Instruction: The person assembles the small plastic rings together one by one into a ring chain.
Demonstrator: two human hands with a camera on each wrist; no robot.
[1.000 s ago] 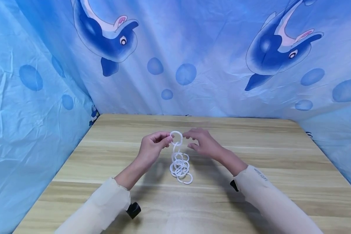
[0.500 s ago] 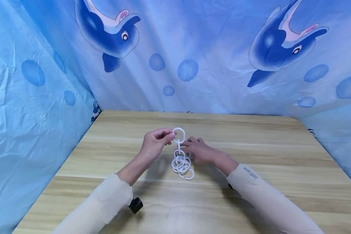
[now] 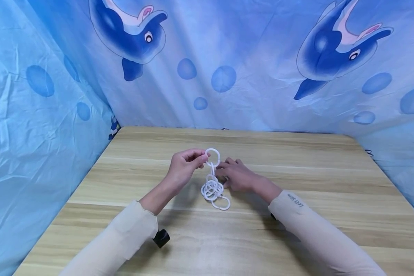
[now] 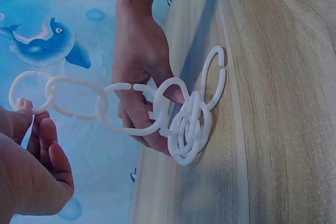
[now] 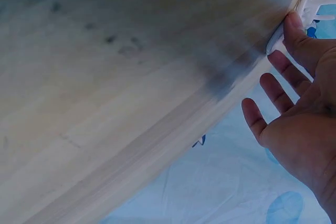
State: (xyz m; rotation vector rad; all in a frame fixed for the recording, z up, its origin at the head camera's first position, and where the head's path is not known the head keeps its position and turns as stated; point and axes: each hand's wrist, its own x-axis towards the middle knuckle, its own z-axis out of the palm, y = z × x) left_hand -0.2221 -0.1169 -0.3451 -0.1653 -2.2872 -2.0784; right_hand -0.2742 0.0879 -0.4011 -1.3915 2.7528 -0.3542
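Observation:
A chain of white plastic rings [image 3: 212, 190] runs from my left hand [image 3: 184, 166] down to a small heap on the wooden table. My left thumb and finger pinch the topmost ring [image 3: 212, 157], held up above the heap. In the left wrist view several linked rings [image 4: 76, 96] stretch away from that pinch, and some have a small gap. My right hand [image 3: 239, 175] is low beside the heap, with fingers loosely bent and apart. In the right wrist view its thumb [image 5: 295, 24] is close to the rings; whether it touches them is unclear.
The wooden table [image 3: 207, 245] spreads around both hands. Behind and to the left hangs a blue curtain [image 3: 141, 99] printed with dolphins and bubbles. A black wrist device [image 3: 161, 238] shows below my left sleeve.
My right hand has come down from beside the raised ring to the heap. My left hand keeps its pinch and has shifted slightly right in the view. The head view has tilted a little downward.

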